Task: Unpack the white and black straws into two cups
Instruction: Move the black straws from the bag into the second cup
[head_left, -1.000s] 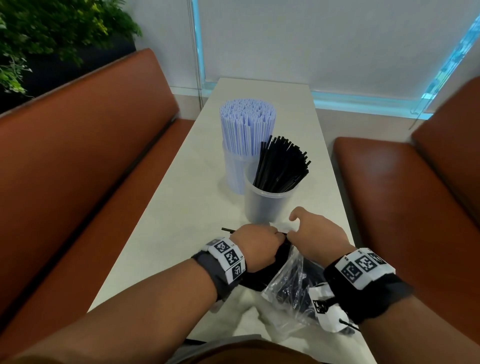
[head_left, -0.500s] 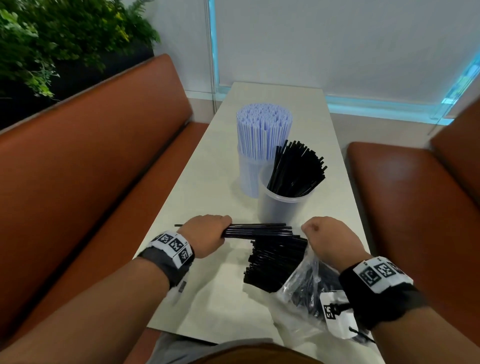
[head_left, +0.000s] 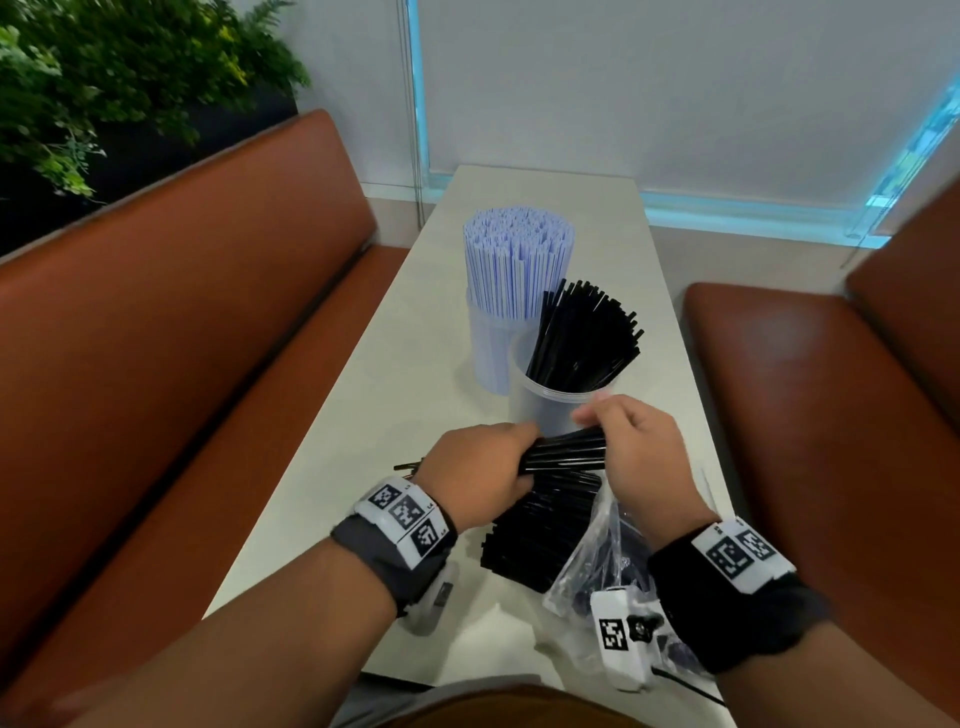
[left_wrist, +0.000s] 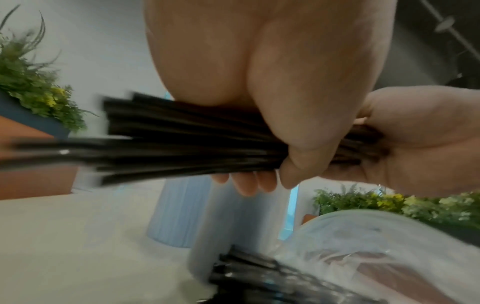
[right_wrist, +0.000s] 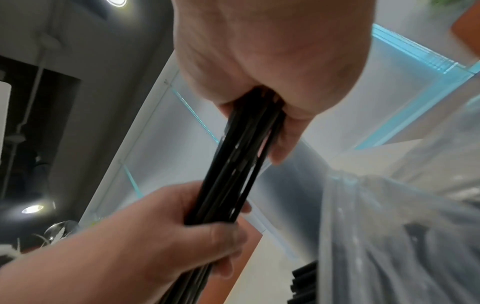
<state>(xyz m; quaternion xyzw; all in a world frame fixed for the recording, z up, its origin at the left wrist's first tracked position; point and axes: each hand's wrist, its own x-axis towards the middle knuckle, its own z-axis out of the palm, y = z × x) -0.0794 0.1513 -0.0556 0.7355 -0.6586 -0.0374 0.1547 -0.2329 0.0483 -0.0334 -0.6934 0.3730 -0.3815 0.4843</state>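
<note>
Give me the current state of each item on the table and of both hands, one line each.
White straws: standing upright, packed in the far cup.
Black straws in cup: leaning, fanned out.
Near cup: upright, part filled.
Bundle of black straws: lifted, gripped at both ends.
Left hand: grips the bundle.
Right hand: grips the bundle.
Plastic bag: open, black straws sticking out.

Head cam sits up high, looking forward and down the table (head_left: 332, 499) from its near edge toward the far one. Left wrist cam is low by the near edge, right up against the left hand (left_wrist: 259, 82), facing the far end, while the right wrist cam tilts up from under the right hand (right_wrist: 272, 57). All three catch the held bundle of black straws (head_left: 563, 454).
</note>
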